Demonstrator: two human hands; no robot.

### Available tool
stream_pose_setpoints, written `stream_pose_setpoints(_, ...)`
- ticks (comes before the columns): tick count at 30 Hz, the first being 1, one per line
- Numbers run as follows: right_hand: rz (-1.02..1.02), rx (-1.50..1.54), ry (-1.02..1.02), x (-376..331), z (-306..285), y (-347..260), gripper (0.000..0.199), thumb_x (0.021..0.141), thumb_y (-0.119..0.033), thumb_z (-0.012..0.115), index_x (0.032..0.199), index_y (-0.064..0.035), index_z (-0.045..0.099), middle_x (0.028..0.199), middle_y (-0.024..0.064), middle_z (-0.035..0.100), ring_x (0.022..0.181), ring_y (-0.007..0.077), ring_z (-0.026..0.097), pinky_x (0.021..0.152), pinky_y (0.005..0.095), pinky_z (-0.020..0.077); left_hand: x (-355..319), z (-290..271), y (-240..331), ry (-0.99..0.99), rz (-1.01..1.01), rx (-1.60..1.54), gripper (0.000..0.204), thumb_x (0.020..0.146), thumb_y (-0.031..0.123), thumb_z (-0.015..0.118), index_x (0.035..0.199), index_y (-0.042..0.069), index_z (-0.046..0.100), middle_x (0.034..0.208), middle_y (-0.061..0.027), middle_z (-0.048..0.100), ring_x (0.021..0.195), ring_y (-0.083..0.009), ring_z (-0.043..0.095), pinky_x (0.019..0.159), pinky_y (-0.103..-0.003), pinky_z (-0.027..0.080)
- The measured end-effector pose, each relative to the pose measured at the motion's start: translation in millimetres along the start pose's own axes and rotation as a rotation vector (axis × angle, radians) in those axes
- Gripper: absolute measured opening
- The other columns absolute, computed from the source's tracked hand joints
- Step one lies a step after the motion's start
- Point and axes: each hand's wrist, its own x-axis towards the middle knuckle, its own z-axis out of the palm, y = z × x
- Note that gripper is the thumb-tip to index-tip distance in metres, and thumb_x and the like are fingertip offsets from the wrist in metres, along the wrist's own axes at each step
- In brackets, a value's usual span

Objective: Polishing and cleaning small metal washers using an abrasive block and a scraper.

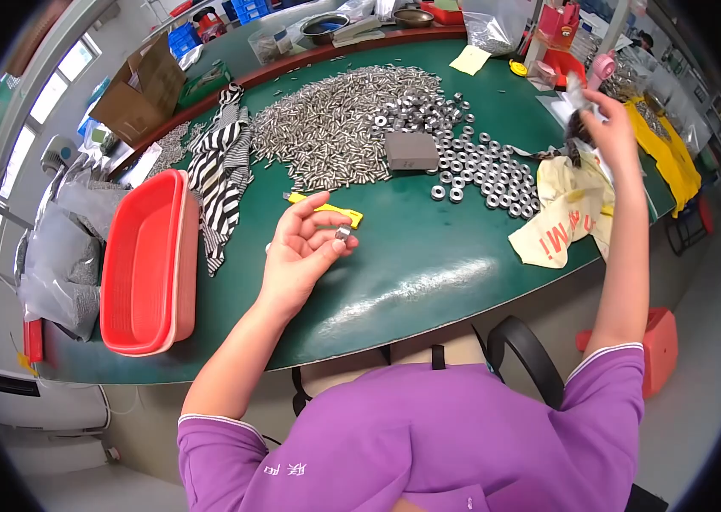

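Observation:
My left hand (299, 252) is over the green table, its thumb and fingers pinching a small shiny metal ring (343, 232). A yellow utility knife (326, 210) lies just beyond its fingers. My right hand (612, 132) is stretched out to the far right. Its fingers are bent together beside a dark, crumpled strip (578, 128) and a blurred whitish piece; what they grip I cannot make out. Below that hand lies a cream cloth (561, 222) with red lettering. Many loose metal rings (488, 175) spread across the table's middle right, with a grey-brown block (411, 151) at their left edge.
A large heap of small metal pins (326, 128) covers the table's back. Left of it lie a striped cloth (222, 158) and stacked red baskets (145, 264). Plastic bags (62, 264) stand at the far left, a yellow bag (667, 158) at the right. A black chair armrest (526, 354) is below the table edge.

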Motion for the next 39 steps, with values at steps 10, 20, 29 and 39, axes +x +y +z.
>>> stream_pose_setpoints(10,-0.465,0.524,-0.36,-64,81,-222,0.025,0.077,-0.006,0.059,0.102,-0.0079,0.062,0.098,0.009,0.059,0.091,0.0232,0.058,0.078,0.0324,0.0483,1,-19,-8,0.06,-0.021,-0.086,0.055,0.082,-0.005,0.058,0.131,0.003,0.033,0.106,-0.0127,0.055,0.09,-0.0202,0.062,0.079,-0.03,0.052)
stream_pose_setpoints(20,-0.577,0.457,-0.618,-123,117,-258,0.034,0.072,-0.019,0.068,0.104,-0.0089,0.06,0.095,0.0076,0.057,0.091,0.0264,0.054,0.079,0.0378,0.0457,3,-31,-2,0.075,-0.021,-0.098,0.061,0.079,-0.004,0.063,0.131,0.004,0.035,0.105,-0.0106,0.058,0.093,-0.012,0.055,0.085,-0.024,0.045)
stream_pose_setpoints(29,-0.449,0.483,-0.54,-124,118,-255,0.041,0.075,-0.009,0.062,0.115,-0.0102,0.054,0.094,0.0101,0.054,0.088,0.0281,0.054,0.076,0.0373,0.0468,3,-32,-3,0.12,-0.042,-0.179,0.054,0.081,0.005,0.065,0.128,0.005,0.041,0.105,-0.0086,0.057,0.083,-0.0111,0.057,0.073,-0.021,0.048)
stream_pose_setpoints(39,0.018,1.015,-0.552,-104,105,-249,0.03,0.088,-0.001,0.047,0.117,-0.005,0.054,0.099,0.0083,0.049,0.08,0.0144,0.057,0.074,0.0268,0.0493,9,-46,-5,0.097,-0.142,-0.696,0.029,0.09,0.013,0.055,0.118,0.004,0.051,0.106,-0.0084,0.057,0.083,-0.0113,0.055,0.074,-0.022,0.049)
